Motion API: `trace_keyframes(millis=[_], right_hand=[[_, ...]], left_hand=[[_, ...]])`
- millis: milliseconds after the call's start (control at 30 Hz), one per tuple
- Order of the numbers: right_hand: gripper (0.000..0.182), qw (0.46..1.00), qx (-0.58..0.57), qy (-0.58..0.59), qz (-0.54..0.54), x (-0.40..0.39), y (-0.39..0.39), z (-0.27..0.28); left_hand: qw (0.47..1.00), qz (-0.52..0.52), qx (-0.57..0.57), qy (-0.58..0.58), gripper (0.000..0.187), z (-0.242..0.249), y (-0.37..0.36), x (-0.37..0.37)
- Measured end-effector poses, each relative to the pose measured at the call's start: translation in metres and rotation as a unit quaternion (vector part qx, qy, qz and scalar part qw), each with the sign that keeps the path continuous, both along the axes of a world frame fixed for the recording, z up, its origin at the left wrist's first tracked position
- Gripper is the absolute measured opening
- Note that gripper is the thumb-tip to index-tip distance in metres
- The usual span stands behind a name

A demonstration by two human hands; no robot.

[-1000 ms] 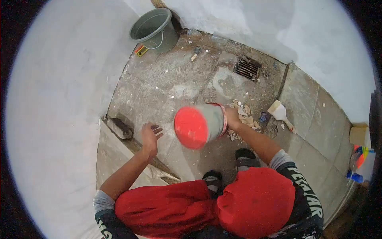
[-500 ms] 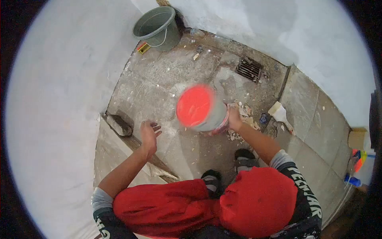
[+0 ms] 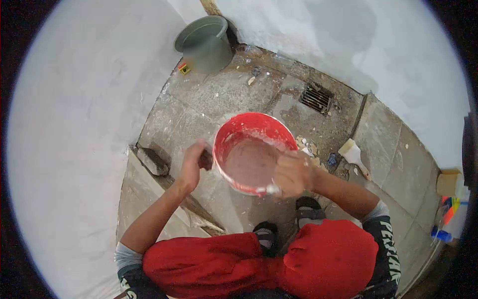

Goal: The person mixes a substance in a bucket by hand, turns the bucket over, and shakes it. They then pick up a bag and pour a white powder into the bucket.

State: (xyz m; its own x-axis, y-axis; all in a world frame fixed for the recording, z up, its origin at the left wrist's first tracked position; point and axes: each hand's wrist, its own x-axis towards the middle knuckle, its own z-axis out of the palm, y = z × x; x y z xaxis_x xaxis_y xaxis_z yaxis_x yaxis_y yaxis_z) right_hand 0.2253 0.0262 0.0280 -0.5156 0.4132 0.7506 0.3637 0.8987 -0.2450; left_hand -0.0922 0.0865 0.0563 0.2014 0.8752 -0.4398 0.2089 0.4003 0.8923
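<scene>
A round red bucket (image 3: 285, 130) is held over the floor, its open top facing me, with a pinkish-grey mix inside. My right hand (image 3: 295, 174) is wrapped round its lower right rim, slightly blurred. My left hand (image 3: 193, 167) is beside the bucket's left side with a small gap between them. Its fingers are apart and curved, and nothing shows in them.
A grey-green bucket (image 3: 219, 57) stands at the back by a small yellow box (image 3: 183, 68). A drain grate (image 3: 315, 99), a wide brush (image 3: 354, 158), loose flakes and a stone-like block (image 3: 152, 161) lie on the floor. White walls enclose the corner.
The red bucket has turned from showing its red bottom to showing its open top and contents. My right hand has moved down onto the rim, and my left hand has shifted slightly up and right.
</scene>
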Motion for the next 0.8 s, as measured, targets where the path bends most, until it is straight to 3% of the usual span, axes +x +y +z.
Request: trace_keyframes(millis=[33,67,100,133,200,367,433,800], right_hand=[[0.016,0.993,0.066,-0.079,0.052,0.006,-0.002,0.002],[0.016,0.993,0.065,-0.081,0.054,0.008,-0.003,0.000],[0.017,0.991,0.117,-0.036,0.051,0.009,-0.004,-0.003],[0.018,0.984,0.169,0.009,0.048,0.011,-0.004,-0.005],[0.018,0.983,0.176,0.011,0.057,0.016,-0.007,-0.010],[0.017,0.982,0.173,-0.009,0.075,0.025,-0.016,-0.013],[0.015,0.984,0.157,-0.032,0.076,0.029,-0.017,-0.016],[0.017,0.985,0.151,-0.043,0.064,0.033,-0.018,-0.031]], left_hand=[[1.000,0.002,0.001,-0.003,0.037,0.020,-0.003,0.016],[0.994,-0.057,0.033,0.082,0.038,0.043,-0.007,0.037],[0.978,-0.114,0.062,0.165,0.040,0.054,-0.010,0.052],[0.978,-0.110,0.061,0.163,0.040,0.054,-0.013,0.057],[0.905,-0.180,0.250,0.294,0.040,0.053,-0.015,0.063],[0.916,-0.176,0.259,0.250,0.034,0.050,-0.023,0.067],[0.905,-0.165,0.326,0.218,0.032,0.046,-0.024,0.068],[0.880,-0.151,0.394,0.218,0.023,0.048,-0.031,0.068]])
